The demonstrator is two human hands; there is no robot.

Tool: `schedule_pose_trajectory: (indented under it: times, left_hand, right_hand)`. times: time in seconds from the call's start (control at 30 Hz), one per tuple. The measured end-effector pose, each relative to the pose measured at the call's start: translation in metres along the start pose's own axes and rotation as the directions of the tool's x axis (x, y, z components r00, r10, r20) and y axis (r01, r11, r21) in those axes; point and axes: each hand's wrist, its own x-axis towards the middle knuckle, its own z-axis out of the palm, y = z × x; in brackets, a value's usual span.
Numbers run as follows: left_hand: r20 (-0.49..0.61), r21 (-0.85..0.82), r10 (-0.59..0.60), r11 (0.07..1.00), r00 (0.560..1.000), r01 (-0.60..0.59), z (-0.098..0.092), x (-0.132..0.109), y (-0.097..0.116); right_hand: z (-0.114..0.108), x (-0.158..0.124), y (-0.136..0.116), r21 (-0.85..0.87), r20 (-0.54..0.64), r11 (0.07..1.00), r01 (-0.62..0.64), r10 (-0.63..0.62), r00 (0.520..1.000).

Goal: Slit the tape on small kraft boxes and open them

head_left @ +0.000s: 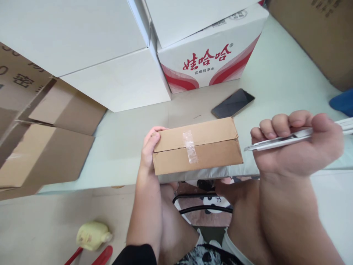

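My left hand (151, 145) is closed on the left end of a small brown cardboard box (212, 158), its thumb on the near edge. A strip of clear tape (190, 146) crosses the seam between the flaps in the middle of the box. To the right, my right hand (295, 147) is wrapped round a utility knife (286, 140) with a pale handle. The knife's pointed tip faces left, a short gap away from the box's right end. Part of the knife's handle is hidden by the thumb.
A dark phone (234, 103) lies behind the box on the pale green tabletop (124, 136). White boxes (118, 81) and a white and red water carton (209, 66) stand at the back. Open brown cartons (52, 147) are left. A yellow bottle (92, 235) is lower left.
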Motion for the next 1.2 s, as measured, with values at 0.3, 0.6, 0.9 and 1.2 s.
schedule_pose_trajectory:
  times: [0.3, 0.6, 0.9, 1.2]
  left_hand:
    - [-0.013, 0.018, 0.018, 1.0, 1.0, -0.017, 0.0, 0.001, 0.0]
    - [0.0, 0.026, 0.011, 1.0, 1.0, -0.011, 0.001, 0.0, 0.003]
    - [-0.001, 0.035, 0.011, 0.999, 1.0, -0.011, 0.0, 0.0, 0.001]
    - [0.002, 0.006, 0.006, 1.0, 1.0, -0.006, 0.0, 0.001, 0.001]
  right_hand:
    - [-0.012, 0.011, -0.004, -0.083, -0.006, 0.996, 0.04, -0.04, 0.999]
    - [-0.019, 0.012, 0.01, -0.346, 0.104, 0.929, 0.132, -0.102, 0.989]
    - [-0.024, 0.017, 0.01, -0.976, 0.148, -0.095, 0.197, 0.376, 0.915]
    - [-0.026, 0.023, 0.021, -0.91, 0.075, -0.339, 0.239, 0.432, 0.899]
